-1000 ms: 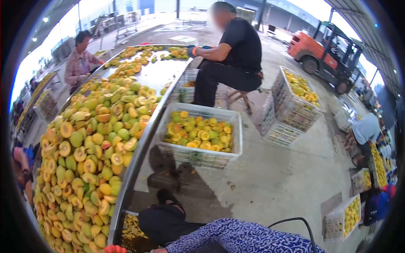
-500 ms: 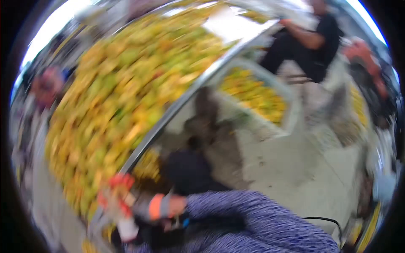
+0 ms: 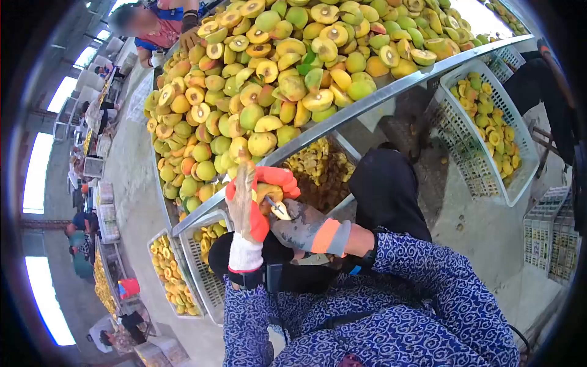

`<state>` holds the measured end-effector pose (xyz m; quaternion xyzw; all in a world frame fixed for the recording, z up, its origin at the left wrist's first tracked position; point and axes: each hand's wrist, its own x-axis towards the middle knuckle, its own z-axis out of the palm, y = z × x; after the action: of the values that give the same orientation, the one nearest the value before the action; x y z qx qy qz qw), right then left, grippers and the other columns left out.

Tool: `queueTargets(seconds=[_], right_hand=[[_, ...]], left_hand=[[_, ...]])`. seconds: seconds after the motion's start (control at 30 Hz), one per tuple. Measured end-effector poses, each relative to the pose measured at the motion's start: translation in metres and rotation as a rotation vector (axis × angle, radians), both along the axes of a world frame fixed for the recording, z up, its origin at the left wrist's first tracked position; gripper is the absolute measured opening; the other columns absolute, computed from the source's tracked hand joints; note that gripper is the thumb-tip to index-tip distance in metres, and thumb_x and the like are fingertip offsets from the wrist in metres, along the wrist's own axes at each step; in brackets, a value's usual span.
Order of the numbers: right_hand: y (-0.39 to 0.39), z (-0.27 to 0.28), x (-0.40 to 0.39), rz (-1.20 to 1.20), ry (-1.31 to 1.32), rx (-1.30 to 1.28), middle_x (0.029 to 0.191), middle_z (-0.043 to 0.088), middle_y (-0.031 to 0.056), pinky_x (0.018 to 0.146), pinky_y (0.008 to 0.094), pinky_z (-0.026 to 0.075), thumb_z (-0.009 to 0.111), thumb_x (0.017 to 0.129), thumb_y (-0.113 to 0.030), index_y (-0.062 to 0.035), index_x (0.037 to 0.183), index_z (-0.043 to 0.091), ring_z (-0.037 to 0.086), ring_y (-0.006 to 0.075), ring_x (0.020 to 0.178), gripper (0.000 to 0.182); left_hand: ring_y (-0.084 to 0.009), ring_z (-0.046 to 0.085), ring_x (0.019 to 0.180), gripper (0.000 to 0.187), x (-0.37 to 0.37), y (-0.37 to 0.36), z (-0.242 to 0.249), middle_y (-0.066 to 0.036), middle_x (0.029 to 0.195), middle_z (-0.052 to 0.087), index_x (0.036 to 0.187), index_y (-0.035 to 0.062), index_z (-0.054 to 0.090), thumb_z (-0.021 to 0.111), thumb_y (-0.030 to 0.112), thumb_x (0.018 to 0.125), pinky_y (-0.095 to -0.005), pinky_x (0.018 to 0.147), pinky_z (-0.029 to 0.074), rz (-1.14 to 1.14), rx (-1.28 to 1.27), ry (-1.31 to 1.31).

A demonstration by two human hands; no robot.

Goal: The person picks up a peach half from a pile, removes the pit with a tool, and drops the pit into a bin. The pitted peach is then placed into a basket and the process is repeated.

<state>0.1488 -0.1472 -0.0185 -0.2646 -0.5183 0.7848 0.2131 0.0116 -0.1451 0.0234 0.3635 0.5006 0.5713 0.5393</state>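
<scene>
In a red-and-cream glove with a white cuff, my left hand (image 3: 247, 199) is closed around a cut yellow peach (image 3: 269, 193). My right hand (image 3: 299, 226), gloved in dirty grey with an orange band, is closed beside it. From the right hand a small pitting tool (image 3: 280, 211) with a pointed metal tip sticks out by the peach; its handle is hidden. Both hands are together just short of the metal rim (image 3: 318, 129) of a table heaped with halved peaches (image 3: 257, 92).
Under the rim sits a bin of yellow scraps (image 3: 312, 165). Crates of peach pieces stand at the left (image 3: 173, 275) and right (image 3: 483, 128). A co-worker (image 3: 162, 30) reaches over the heap's far side; another person's dark-clothed leg (image 3: 532, 88) is at the right. My dark knee (image 3: 388, 183) is beside the bin.
The view has turned and sharpened from heavy blur. Both hands now appear farther up and nearer the middle of the picture, close together, with the peach and tool visible.
</scene>
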Motion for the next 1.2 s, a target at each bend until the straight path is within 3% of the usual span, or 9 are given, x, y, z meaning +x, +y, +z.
queueTargets(seconds=[0.2,0.23,0.33,0.4,0.53,0.7,0.8,1.03,1.2], right_hand=[[0.007,-0.003,0.002,-0.026,0.052,-0.039,0.085,0.064,0.0065,0.049,0.0307,0.055,0.059,0.093,-0.024,-0.0059,0.125,0.052,0.067,0.0192,0.063,0.037],[0.006,-0.004,0.001,-0.035,0.045,-0.037,0.087,0.065,0.007,0.053,0.0322,0.056,0.059,0.093,-0.024,-0.0059,0.127,0.052,0.068,0.0213,0.067,0.039],[0.001,-0.038,-0.029,-0.406,0.007,0.714,0.094,0.067,0.0085,0.067,0.0359,0.058,0.062,0.091,-0.026,-0.0066,0.13,0.052,0.069,0.0277,0.078,0.044],[-0.002,-0.052,-0.035,-0.462,-0.03,0.872,0.099,0.068,0.0096,0.076,0.038,0.058,0.062,0.091,-0.028,-0.0072,0.131,0.052,0.068,0.0315,0.084,0.046],[-0.002,-0.042,-0.018,-0.232,-0.026,0.526,0.104,0.068,0.017,0.082,0.0447,0.054,0.059,0.091,-0.022,-0.0073,0.123,0.056,0.065,0.0391,0.094,0.035],[0.004,-0.011,-0.014,0.019,-0.07,0.084,0.099,0.067,0.0053,0.077,0.0359,0.055,0.059,0.095,-0.028,-0.0112,0.128,0.055,0.066,0.0206,0.088,0.038],[0.006,-0.021,-0.011,0.084,-0.067,0.217,0.1,0.067,0.0037,0.08,0.0337,0.054,0.058,0.096,-0.028,-0.0117,0.127,0.056,0.065,0.0173,0.091,0.035],[-0.003,-0.05,-0.031,-0.287,0.06,0.599,0.11,0.066,0.0034,0.084,0.0329,0.053,0.057,0.099,-0.025,-0.0093,0.131,0.054,0.063,0.0177,0.096,0.036],[0.001,-0.031,-0.023,-0.128,-0.041,0.289,0.117,0.066,0.0053,0.083,0.0332,0.054,0.057,0.098,-0.025,-0.0095,0.137,0.051,0.065,0.0187,0.1,0.042]], left_hand=[[-0.0361,0.07,0.081,0.059,0.008,0.005,-0.013,-0.023,0.093,0.067,0.097,-0.0075,0.063,0.046,0.049,0.103,-0.0494,0.074,0.06,0.114,0.066,-0.003],[-0.0363,0.07,0.082,0.059,0.006,0.005,-0.018,-0.024,0.093,0.067,0.098,-0.0078,0.063,0.046,0.049,0.103,-0.0505,0.075,0.06,0.102,0.111,0.005],[-0.0361,0.069,0.085,0.059,0.014,0.003,-0.021,-0.024,0.096,0.067,0.1,-0.008,0.063,0.045,0.048,0.103,-0.0524,0.077,0.06,0.216,0.201,-0.014],[-0.0346,0.069,0.085,0.057,0.019,0.004,-0.02,-0.022,0.097,0.067,0.101,-0.0074,0.063,0.044,0.047,0.104,-0.051,0.076,0.059,0.292,0.193,-0.005],[-0.0335,0.069,0.079,0.057,0.007,0.007,-0.015,-0.021,0.092,0.067,0.096,-0.007,0.063,0.044,0.046,0.104,-0.0478,0.075,0.059,0.138,0.055,-0.041],[-0.0329,0.069,0.071,0.053,-0.006,0.009,0.012,-0.022,0.083,0.068,0.088,-0.0089,0.065,0.05,0.039,0.103,-0.0408,0.068,0.057,-0.074,-0.021,0.098],[-0.0327,0.069,0.07,0.05,-0.016,0.014,0.014,-0.022,0.08,0.069,0.085,-0.0096,0.066,0.052,0.035,0.102,-0.0383,0.065,0.056,-0.177,-0.031,0.092],[-0.0337,0.067,0.068,0.047,-0.007,0.017,0.003,-0.023,0.082,0.068,0.088,-0.0104,0.064,0.054,0.033,0.102,-0.0398,0.066,0.056,-0.086,0.031,-0.024],[-0.0351,0.068,0.072,0.045,-0.013,0.019,0.0,-0.023,0.084,0.068,0.092,-0.0098,0.064,0.058,0.034,0.1,-0.0404,0.067,0.056,-0.112,0.0,0.139]])
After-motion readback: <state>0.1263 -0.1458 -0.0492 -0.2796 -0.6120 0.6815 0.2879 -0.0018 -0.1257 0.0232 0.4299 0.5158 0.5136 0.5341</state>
